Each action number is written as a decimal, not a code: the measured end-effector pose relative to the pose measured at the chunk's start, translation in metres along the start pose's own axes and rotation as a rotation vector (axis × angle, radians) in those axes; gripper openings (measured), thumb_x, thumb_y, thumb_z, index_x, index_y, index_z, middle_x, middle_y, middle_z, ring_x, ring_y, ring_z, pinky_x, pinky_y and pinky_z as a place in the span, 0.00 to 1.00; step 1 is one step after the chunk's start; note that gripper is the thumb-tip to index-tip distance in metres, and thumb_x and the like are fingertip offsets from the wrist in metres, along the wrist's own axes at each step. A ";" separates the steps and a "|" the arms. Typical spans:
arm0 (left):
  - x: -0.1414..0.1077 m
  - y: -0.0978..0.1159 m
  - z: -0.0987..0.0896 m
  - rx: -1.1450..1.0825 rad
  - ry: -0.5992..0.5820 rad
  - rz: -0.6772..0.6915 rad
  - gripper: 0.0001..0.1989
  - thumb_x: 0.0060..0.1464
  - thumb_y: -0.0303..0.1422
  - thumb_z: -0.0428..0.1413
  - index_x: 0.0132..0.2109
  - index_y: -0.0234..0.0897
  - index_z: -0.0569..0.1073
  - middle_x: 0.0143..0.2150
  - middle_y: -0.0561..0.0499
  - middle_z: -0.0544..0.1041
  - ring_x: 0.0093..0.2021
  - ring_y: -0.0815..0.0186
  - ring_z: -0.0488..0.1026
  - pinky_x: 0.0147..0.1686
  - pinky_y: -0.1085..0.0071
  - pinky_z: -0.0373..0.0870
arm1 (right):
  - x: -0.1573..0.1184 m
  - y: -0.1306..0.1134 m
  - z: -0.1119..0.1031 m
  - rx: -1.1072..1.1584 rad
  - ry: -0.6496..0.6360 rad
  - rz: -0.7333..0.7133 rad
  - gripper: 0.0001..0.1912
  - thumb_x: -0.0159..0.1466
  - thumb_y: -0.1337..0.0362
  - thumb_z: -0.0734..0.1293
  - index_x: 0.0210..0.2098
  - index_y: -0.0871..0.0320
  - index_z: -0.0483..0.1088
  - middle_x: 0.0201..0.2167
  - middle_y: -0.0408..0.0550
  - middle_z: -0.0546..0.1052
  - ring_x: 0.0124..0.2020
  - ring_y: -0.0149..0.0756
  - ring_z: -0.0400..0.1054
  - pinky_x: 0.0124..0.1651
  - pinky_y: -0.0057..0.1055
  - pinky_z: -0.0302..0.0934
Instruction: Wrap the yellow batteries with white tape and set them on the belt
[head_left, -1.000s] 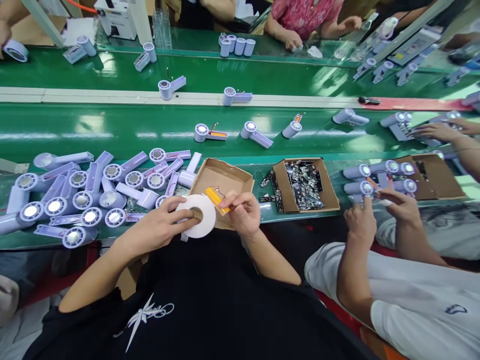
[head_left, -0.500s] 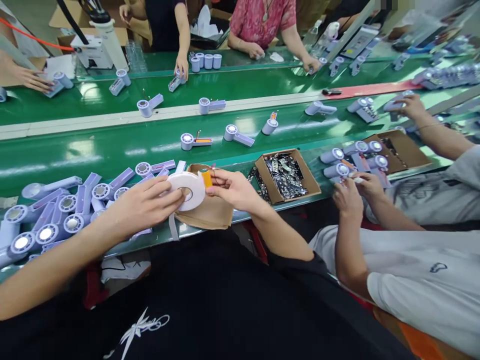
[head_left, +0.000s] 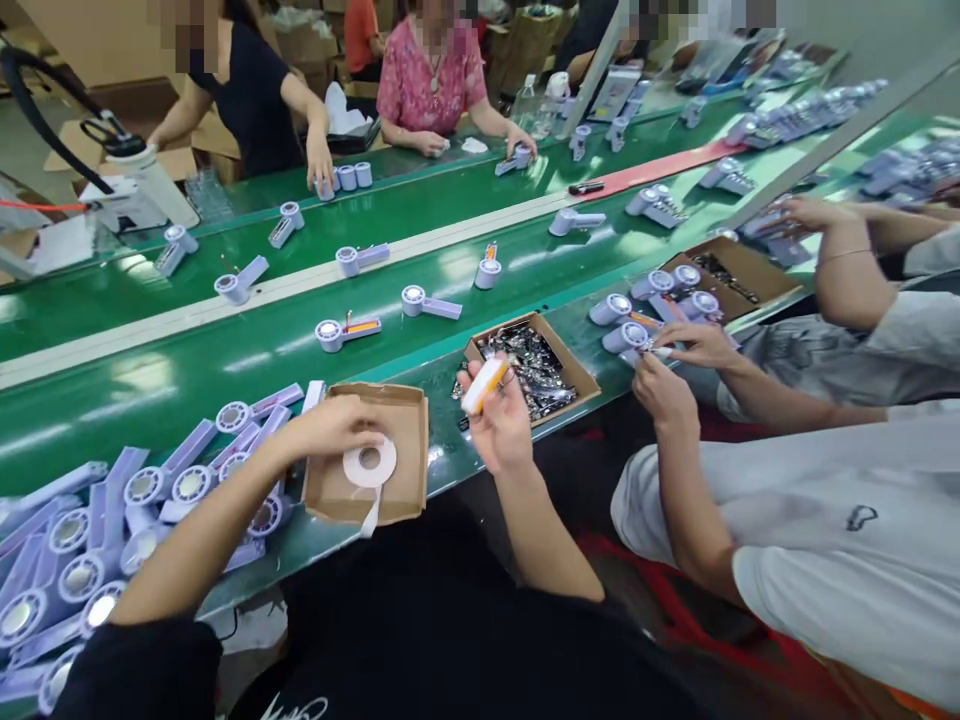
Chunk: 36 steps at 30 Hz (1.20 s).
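Note:
A roll of white tape (head_left: 386, 462) lies face up in a shallow cardboard box (head_left: 415, 480), with a loose tail hanging over the box's front edge. At the roll's upper rim are the closed fingertips of my left hand (head_left: 341, 425). My right hand (head_left: 508, 430) is raised to the right of the box, palm up, fingers closed around a small orange battery (head_left: 491, 382). White tape (head_left: 480, 388) covers the battery's upper face. Left of the box, many lilac handheld fan bodies (head_left: 191, 482) are piled.
Another cardboard box (head_left: 585, 392) holds small dark electronic parts. Fan bodies (head_left: 431, 303) lie spaced along the green conveyor belt (head_left: 262, 385). A co-worker's hands (head_left: 667, 385) work at my right beside more fan bodies (head_left: 626, 335). Other people sit across the belt.
The tape roll and the battery have come apart. My left hand has lowered the roll into the box; my right hand has moved right with the battery and turned palm up. The view has shifted.

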<state>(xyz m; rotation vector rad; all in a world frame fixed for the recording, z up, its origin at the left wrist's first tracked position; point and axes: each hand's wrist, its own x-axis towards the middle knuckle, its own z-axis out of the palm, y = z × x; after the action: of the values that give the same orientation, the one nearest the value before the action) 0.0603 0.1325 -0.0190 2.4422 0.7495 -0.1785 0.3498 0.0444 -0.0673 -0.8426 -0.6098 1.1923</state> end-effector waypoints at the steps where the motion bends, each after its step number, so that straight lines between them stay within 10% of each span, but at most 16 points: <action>1: 0.030 -0.012 -0.013 0.049 0.012 -0.050 0.16 0.72 0.44 0.56 0.54 0.44 0.85 0.49 0.46 0.86 0.50 0.56 0.78 0.53 0.63 0.73 | -0.014 0.005 -0.006 0.005 -0.002 0.046 0.37 0.63 0.51 0.81 0.68 0.39 0.68 0.61 0.46 0.83 0.59 0.41 0.82 0.55 0.35 0.81; 7: 0.223 -0.052 -0.052 0.368 0.241 -0.264 0.21 0.69 0.36 0.58 0.66 0.39 0.78 0.73 0.37 0.71 0.74 0.39 0.57 0.70 0.43 0.64 | -0.056 0.005 -0.032 0.068 0.072 0.172 0.34 0.58 0.53 0.85 0.60 0.40 0.73 0.54 0.48 0.87 0.55 0.51 0.84 0.55 0.47 0.82; 12: 0.279 -0.073 -0.059 0.370 0.163 -0.258 0.16 0.64 0.30 0.59 0.56 0.44 0.84 0.63 0.40 0.79 0.68 0.43 0.64 0.65 0.44 0.70 | -0.062 -0.008 -0.048 0.051 0.062 0.163 0.30 0.59 0.53 0.84 0.57 0.39 0.74 0.52 0.50 0.88 0.51 0.56 0.86 0.55 0.58 0.82; 16: 0.231 -0.097 -0.063 0.354 0.147 -0.251 0.15 0.64 0.30 0.58 0.53 0.45 0.85 0.59 0.41 0.81 0.62 0.49 0.68 0.57 0.57 0.74 | -0.054 -0.010 -0.060 0.028 0.088 0.125 0.27 0.59 0.51 0.84 0.54 0.39 0.76 0.48 0.48 0.89 0.48 0.54 0.87 0.54 0.55 0.83; 20: 0.110 -0.133 -0.070 0.324 0.146 -0.319 0.12 0.66 0.33 0.57 0.50 0.46 0.85 0.60 0.44 0.81 0.64 0.51 0.69 0.58 0.61 0.72 | -0.026 -0.013 -0.052 -0.065 -0.056 0.192 0.27 0.57 0.50 0.85 0.51 0.45 0.76 0.44 0.53 0.89 0.44 0.56 0.87 0.49 0.56 0.83; 26: -0.052 -0.179 -0.058 0.221 0.197 -0.552 0.09 0.60 0.33 0.59 0.42 0.42 0.85 0.57 0.43 0.84 0.61 0.53 0.75 0.61 0.63 0.71 | 0.034 -0.005 0.030 -0.146 -0.378 0.129 0.27 0.58 0.53 0.85 0.52 0.50 0.75 0.42 0.54 0.89 0.42 0.51 0.87 0.46 0.47 0.84; 32: -0.079 -0.209 -0.040 0.011 0.283 -0.640 0.13 0.54 0.40 0.63 0.44 0.43 0.87 0.57 0.48 0.87 0.56 0.57 0.81 0.55 0.70 0.74 | 0.093 0.051 0.133 -0.251 -0.617 0.088 0.30 0.55 0.53 0.84 0.52 0.54 0.75 0.45 0.52 0.89 0.47 0.46 0.86 0.50 0.43 0.82; 36: -0.075 -0.221 -0.037 -0.100 0.335 -0.631 0.19 0.62 0.42 0.59 0.53 0.38 0.86 0.56 0.46 0.87 0.53 0.60 0.82 0.52 0.73 0.74 | 0.125 0.104 0.181 -0.723 -0.718 0.008 0.28 0.62 0.56 0.75 0.59 0.58 0.73 0.45 0.51 0.87 0.46 0.40 0.84 0.55 0.39 0.78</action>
<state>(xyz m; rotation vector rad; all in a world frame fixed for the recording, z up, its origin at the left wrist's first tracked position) -0.1252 0.2680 -0.0741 2.0877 1.6229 0.0342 0.1846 0.2217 -0.0536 -0.9949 -1.6919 1.2878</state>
